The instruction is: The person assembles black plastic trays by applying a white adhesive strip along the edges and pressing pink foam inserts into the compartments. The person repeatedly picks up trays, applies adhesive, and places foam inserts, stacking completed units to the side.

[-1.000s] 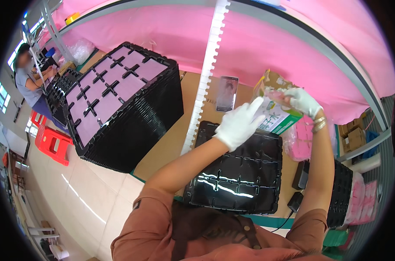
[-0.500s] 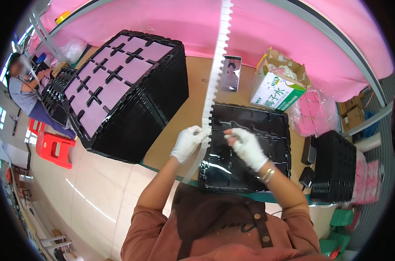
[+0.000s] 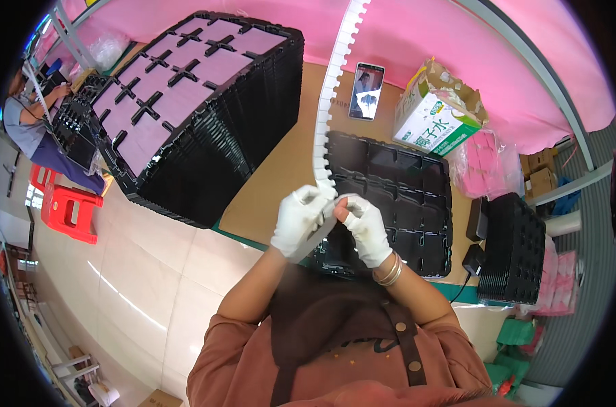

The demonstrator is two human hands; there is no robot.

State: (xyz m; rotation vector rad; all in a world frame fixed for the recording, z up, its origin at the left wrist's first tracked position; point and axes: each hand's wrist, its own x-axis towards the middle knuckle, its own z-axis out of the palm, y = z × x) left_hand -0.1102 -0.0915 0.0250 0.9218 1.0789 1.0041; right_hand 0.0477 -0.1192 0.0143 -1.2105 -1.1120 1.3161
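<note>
A long white strip [image 3: 325,112] with a row of small tabs along its right edge hangs down to my hands. My left hand [image 3: 300,220], in a white glove, is closed around its lower part; a pale, see-through tail [image 3: 313,243] trails below the fingers. My right hand [image 3: 366,230], gloved with bare fingertips, pinches at the strip's edge right beside the left hand. What exactly lies between its fingertips is too small to make out. Under and beyond my hands lies a black plastic tray [image 3: 413,203] with several compartments.
On the left stands a tall stack of black trays [image 3: 220,156] with pink sheeting on top. A phone [image 3: 367,91], an open carton [image 3: 433,122] and pink pieces in plastic [image 3: 484,163] are behind. More black trays [image 3: 515,251] stand right. Another person [image 3: 30,122] works far left.
My right hand has moved left and down from above the tray to meet the strip beside my left hand. The view has shifted, and the strip bends more.
</note>
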